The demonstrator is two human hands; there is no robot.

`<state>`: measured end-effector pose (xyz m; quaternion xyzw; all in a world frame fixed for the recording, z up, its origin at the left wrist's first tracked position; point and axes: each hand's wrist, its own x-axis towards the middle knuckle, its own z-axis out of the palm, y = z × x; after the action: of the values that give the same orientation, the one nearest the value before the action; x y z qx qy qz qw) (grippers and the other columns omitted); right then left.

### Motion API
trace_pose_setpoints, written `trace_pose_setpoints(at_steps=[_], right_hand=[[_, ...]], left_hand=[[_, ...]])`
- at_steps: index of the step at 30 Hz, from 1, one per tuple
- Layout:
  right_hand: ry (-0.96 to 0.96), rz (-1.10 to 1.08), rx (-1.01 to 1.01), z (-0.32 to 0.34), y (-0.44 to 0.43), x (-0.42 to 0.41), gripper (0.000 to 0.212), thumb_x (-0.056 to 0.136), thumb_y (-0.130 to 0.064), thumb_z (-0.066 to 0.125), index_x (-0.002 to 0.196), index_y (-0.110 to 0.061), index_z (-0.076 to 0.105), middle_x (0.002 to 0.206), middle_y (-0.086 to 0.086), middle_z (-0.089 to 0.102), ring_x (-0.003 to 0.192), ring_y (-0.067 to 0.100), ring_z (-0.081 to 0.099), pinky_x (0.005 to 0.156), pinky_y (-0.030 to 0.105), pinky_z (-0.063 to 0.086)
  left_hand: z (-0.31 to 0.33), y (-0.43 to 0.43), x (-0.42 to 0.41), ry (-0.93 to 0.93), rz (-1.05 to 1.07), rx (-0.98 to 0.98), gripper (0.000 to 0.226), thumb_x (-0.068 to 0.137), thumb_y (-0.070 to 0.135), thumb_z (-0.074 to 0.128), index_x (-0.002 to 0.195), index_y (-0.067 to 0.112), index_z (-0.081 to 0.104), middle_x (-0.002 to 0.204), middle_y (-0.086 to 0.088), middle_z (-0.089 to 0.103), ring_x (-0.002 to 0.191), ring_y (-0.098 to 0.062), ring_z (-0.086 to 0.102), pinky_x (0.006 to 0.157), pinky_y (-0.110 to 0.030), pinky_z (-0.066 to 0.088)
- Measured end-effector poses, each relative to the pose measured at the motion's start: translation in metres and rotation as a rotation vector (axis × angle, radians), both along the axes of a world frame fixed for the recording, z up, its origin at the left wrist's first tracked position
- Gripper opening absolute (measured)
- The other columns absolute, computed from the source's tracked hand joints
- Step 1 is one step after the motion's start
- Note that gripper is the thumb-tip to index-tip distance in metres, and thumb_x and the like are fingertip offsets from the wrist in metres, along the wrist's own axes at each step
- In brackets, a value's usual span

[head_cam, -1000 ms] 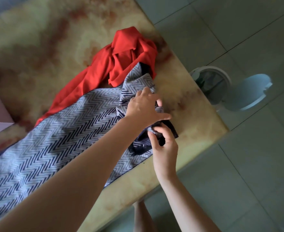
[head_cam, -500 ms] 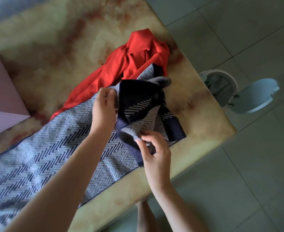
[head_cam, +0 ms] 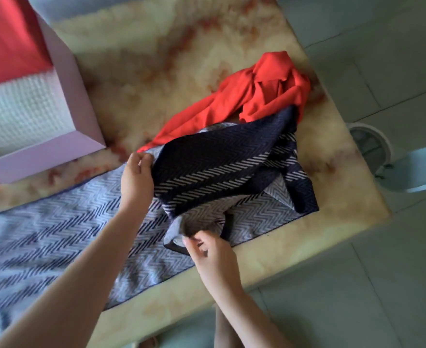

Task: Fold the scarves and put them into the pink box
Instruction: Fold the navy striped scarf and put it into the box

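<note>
You pinch the turned-back end of the chevron scarf [head_cam: 86,222] between both hands — left hand [head_cam: 136,178] at its far side, right hand [head_cam: 213,252] at its near — while its length runs leftward along the near edge of the table [head_cam: 156,59], toward the pink box [head_cam: 81,101].

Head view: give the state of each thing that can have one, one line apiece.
Patterned scarf: half spread on the table, one end lifted and doubled back.
Red scarf: crumpled, unfolded.
Pink box: open, red and white items inside.
Bin: lid open.
Left hand: pinches the patterned scarf's far edge.
Right hand: pinches its near edge.
</note>
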<state>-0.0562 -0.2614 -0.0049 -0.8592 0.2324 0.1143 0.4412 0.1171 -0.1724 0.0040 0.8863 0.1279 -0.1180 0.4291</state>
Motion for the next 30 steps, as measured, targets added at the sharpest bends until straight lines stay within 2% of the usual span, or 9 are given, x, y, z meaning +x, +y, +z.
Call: trace_pose_setpoints(at_steps=[4,6,9,11,13,18,24,28,30], right_hand=[[-0.197,-0.166,-0.116,-0.004,-0.013,0.003,0.017,0.088,-0.031,0.058,0.104,-0.025,0.063,0.097,-0.012,0.059,0.080,0.004,0.056,0.070,0.023,0.047],[-0.228,-0.263,-0.267,-0.015,-0.040,0.009,0.038,0.084,-0.011,0.066,0.120,-0.016,0.058,0.111,0.001,0.057,0.100,0.017,0.055,0.088,0.031,0.044],[-0.106,-0.378,-0.433,-0.032,-0.089,0.020,0.065,0.076,-0.010,0.075,0.134,-0.009,0.047,0.129,0.016,0.050,0.117,0.037,0.045,0.098,0.037,0.027],[0.007,-0.394,-0.469,-0.041,-0.111,0.025,0.074,0.075,-0.015,0.077,0.140,-0.010,0.041,0.136,0.017,0.044,0.120,0.040,0.040,0.099,0.038,0.023],[0.067,-0.393,-0.503,-0.049,-0.126,0.028,0.068,0.075,-0.018,0.078,0.135,-0.011,0.049,0.134,0.019,0.043,0.118,0.042,0.038,0.098,0.044,0.025],[-0.114,-0.417,-0.592,-0.055,-0.139,0.036,0.019,0.069,-0.015,0.078,0.082,-0.007,0.068,0.106,0.017,0.058,0.099,0.044,0.049,0.085,0.041,0.031],[-0.269,-0.212,-0.539,-0.038,-0.121,0.010,0.022,0.067,0.000,0.074,0.076,-0.010,0.056,0.098,0.002,0.063,0.101,0.025,0.043,0.084,0.035,0.030],[-0.137,-0.238,-0.548,-0.048,-0.118,-0.021,0.036,0.053,0.016,0.067,0.067,-0.015,0.057,0.101,0.002,0.060,0.103,0.023,0.038,0.087,0.036,0.030],[-0.070,-0.307,-0.515,-0.051,-0.119,-0.029,0.040,0.054,0.018,0.063,0.070,-0.018,0.062,0.109,0.004,0.058,0.108,0.025,0.036,0.089,0.043,0.034]], left_hand=[[0.007,0.010,0.011,-0.023,-0.096,0.053,0.020,0.099,0.019,0.042,0.093,0.003,0.052,0.085,-0.014,0.054,0.081,-0.024,0.047,0.065,-0.026,0.025],[0.003,0.013,0.012,0.075,-0.156,0.079,0.031,0.099,0.031,0.042,0.104,0.003,0.056,0.096,-0.018,0.060,0.093,-0.030,0.054,0.071,-0.030,0.030],[-0.002,0.015,0.010,0.199,-0.225,0.051,0.042,0.083,0.054,0.059,0.103,0.017,0.062,0.099,-0.006,0.068,0.097,-0.024,0.062,0.087,-0.035,0.046],[-0.004,0.015,0.008,0.146,-0.320,0.121,0.033,0.077,0.042,0.072,0.096,0.016,0.064,0.089,-0.005,0.068,0.089,-0.024,0.063,0.078,-0.034,0.048],[0.000,0.012,0.010,0.078,-0.324,0.178,0.020,0.081,0.026,0.069,0.091,0.008,0.065,0.081,-0.009,0.064,0.084,-0.027,0.061,0.069,-0.032,0.040],[0.008,-0.004,0.018,0.023,-0.259,0.162,0.019,0.091,0.022,0.056,0.100,0.009,0.067,0.090,-0.012,0.064,0.090,-0.030,0.059,0.068,-0.027,0.035],[0.009,-0.017,0.023,0.004,-0.162,0.303,0.031,0.096,0.024,0.044,0.113,0.005,0.061,0.109,-0.025,0.062,0.102,-0.039,0.055,0.080,-0.037,0.042],[0.010,-0.010,0.022,0.086,-0.245,0.565,0.034,0.090,0.013,0.042,0.121,0.011,0.055,0.114,-0.024,0.058,0.105,-0.041,0.054,0.085,-0.043,0.042],[0.007,-0.009,0.020,-0.019,-0.317,0.666,0.043,0.082,0.001,0.045,0.123,0.009,0.051,0.119,-0.023,0.050,0.110,-0.041,0.046,0.090,-0.047,0.039]])
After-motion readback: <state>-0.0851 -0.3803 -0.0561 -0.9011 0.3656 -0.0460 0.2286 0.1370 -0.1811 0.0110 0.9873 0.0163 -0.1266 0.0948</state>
